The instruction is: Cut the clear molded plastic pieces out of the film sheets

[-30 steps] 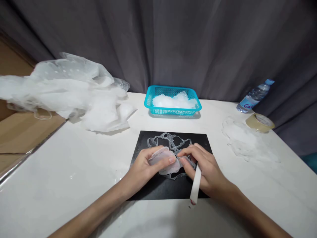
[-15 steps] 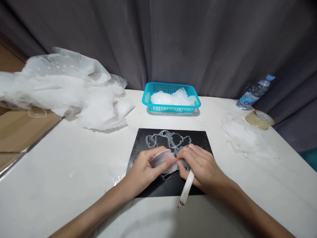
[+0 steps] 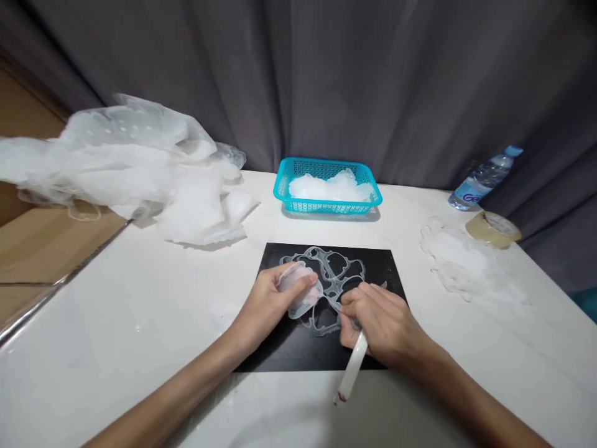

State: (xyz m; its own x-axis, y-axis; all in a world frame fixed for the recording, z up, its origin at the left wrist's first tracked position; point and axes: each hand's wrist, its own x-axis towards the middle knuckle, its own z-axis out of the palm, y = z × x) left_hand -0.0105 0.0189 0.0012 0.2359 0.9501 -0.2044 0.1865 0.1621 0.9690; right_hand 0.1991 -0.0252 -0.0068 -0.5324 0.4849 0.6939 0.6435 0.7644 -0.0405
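Observation:
My left hand [image 3: 275, 295] is closed, thumb over fingers, on a thin translucent rounded piece [image 3: 298, 311] with a wavy edge. A translucent looped frame [image 3: 332, 269] lies by it over the black mat [image 3: 252, 354], and the piece's edge meets a strand of it. My right hand [image 3: 380, 317] is closed around a white-handled tool [image 3: 353, 367] whose handle end points toward me. Its working end is hidden by my fingers. The thumb and forefinger of that hand are at the frame, just right of the piece.
A turquoise basket [image 3: 285, 205] with translucent white pieces stands behind the mat. A heap of similar sheets [image 3: 153, 168] lies left, partly over a cardboard box [image 3: 51, 242]. At right are a water bottle [image 3: 478, 183], a tape roll [image 3: 487, 231] and loose clear scraps [image 3: 459, 258].
My left hand has tilted the rounded piece up and left, and more of its face shows. The right hand has shifted slightly right, with a gap now between the hands.

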